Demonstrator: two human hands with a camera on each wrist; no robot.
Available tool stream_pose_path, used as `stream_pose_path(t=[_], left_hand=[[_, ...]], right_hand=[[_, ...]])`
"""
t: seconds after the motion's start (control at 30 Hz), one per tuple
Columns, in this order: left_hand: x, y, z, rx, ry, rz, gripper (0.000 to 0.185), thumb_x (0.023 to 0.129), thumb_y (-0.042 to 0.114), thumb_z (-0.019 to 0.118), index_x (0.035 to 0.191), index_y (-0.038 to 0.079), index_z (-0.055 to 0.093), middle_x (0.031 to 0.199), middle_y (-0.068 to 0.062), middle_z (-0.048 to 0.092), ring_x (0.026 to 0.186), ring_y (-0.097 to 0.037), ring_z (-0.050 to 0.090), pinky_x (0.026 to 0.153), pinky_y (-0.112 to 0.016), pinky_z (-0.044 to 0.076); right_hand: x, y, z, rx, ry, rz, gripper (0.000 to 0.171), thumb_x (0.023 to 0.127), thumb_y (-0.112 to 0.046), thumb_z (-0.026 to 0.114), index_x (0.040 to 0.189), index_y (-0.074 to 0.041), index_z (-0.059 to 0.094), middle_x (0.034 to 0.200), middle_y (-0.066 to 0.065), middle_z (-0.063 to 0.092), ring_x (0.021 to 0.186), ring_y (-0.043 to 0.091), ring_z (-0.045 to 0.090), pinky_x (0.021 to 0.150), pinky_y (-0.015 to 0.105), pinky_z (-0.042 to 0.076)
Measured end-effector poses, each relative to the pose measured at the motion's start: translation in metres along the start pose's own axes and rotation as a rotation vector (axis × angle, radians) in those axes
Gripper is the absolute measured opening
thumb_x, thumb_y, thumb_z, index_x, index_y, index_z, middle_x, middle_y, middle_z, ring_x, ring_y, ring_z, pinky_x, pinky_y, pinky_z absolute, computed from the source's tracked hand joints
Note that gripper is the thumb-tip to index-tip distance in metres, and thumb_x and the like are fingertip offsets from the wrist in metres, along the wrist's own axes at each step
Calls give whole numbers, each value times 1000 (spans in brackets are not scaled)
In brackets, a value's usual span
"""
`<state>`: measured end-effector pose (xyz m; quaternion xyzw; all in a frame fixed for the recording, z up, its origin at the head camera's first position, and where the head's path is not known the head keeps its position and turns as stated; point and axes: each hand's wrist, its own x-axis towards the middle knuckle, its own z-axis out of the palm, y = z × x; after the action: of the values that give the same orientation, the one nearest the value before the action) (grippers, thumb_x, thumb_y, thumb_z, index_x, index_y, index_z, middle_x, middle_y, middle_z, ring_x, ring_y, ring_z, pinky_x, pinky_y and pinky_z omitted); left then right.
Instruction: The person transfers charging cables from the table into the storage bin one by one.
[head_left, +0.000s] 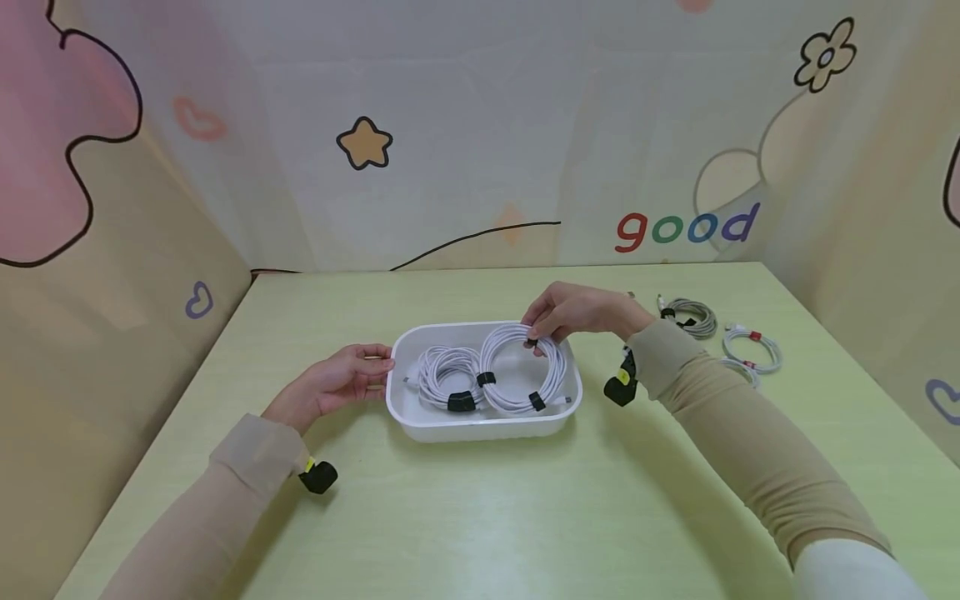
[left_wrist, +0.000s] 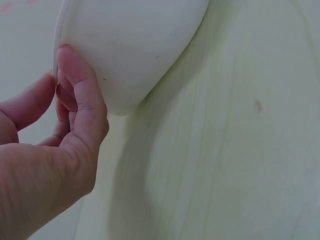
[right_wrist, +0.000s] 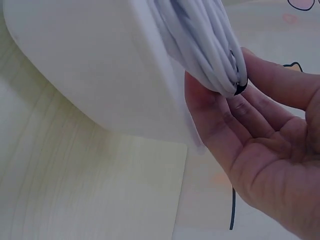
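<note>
A white plastic tray (head_left: 480,430) with rounded corners stands on the table. Two coils of white cable are in it, bound with black straps. The left coil (head_left: 442,375) lies in the tray's left half. My right hand (head_left: 573,310), at the far right corner, pinches the right coil (head_left: 557,379) by its top, where a black strap sits. That coil leans up and overlaps the left coil in the head view. With thumb and fingers, my left hand (head_left: 341,382) holds the tray's left rim; in the left wrist view its fingers (left_wrist: 82,80) lie against the outer wall.
Right of the tray, behind my right forearm, lie a grey cable coil (head_left: 701,317) with a black strap and a white coil (head_left: 772,354) with red ties. Another red-tied white coil (head_left: 750,375) is partly hidden by the sleeve. A printed curtain (head_left: 465,192) hangs behind the table.
</note>
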<state>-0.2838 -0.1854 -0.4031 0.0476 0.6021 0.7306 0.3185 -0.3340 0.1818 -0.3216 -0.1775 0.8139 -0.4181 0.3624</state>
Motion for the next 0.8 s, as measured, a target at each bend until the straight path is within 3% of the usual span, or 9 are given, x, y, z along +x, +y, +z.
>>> stream_pose_path(t=[0.13, 0.2, 0.33, 0.4, 0.6, 0.8], left_hand=[[1, 0, -1, 14, 2, -7, 9, 99, 3, 47, 108, 5, 50, 90, -1, 63, 81, -11, 64, 73, -27, 58], [1, 0, -1, 18, 4, -9, 9, 99, 4, 48, 108, 5, 49, 91, 0, 64, 82, -12, 65, 74, -27, 58], [0, 1, -1, 22, 8, -9, 9, 99, 4, 48, 108, 5, 49, 92, 0, 64, 83, -12, 65, 75, -27, 58], [0, 1, -1, 20, 11, -7, 9, 99, 3, 47, 108, 6, 49, 92, 0, 64, 83, -11, 65, 75, -27, 58], [0, 1, -1, 14, 8, -4, 9, 99, 3, 47, 108, 5, 50, 91, 0, 64, 81, -11, 65, 74, -27, 58], [1, 0, -1, 16, -3, 1, 8, 99, 3, 47, 106, 5, 51, 90, 0, 63, 80, -11, 64, 72, -26, 57]], right_hand=[[-1, -1, 3, -29, 24, 8, 29, 93, -6, 61, 119, 6, 59, 97, 12, 71, 78, 16, 68, 77, 28, 58], [-3, -3, 5, -129, 72, -10, 28, 93, -10, 63, 117, 4, 62, 96, 10, 71, 76, 15, 67, 76, 28, 58], [-10, -8, 4, -338, 232, -71, 26, 94, -18, 63, 111, -1, 68, 99, 14, 72, 82, 20, 69, 75, 31, 59], [-16, -9, 0, -390, 331, -101, 25, 95, -21, 62, 109, -2, 69, 100, 15, 72, 84, 22, 69, 74, 31, 59], [-37, 12, -26, -355, 609, -110, 24, 96, -19, 59, 105, 1, 68, 93, 15, 71, 71, 14, 64, 64, 26, 56], [-50, 55, -49, -328, 740, -11, 27, 97, -17, 56, 107, 7, 66, 94, 23, 69, 67, 16, 61, 59, 22, 53]])
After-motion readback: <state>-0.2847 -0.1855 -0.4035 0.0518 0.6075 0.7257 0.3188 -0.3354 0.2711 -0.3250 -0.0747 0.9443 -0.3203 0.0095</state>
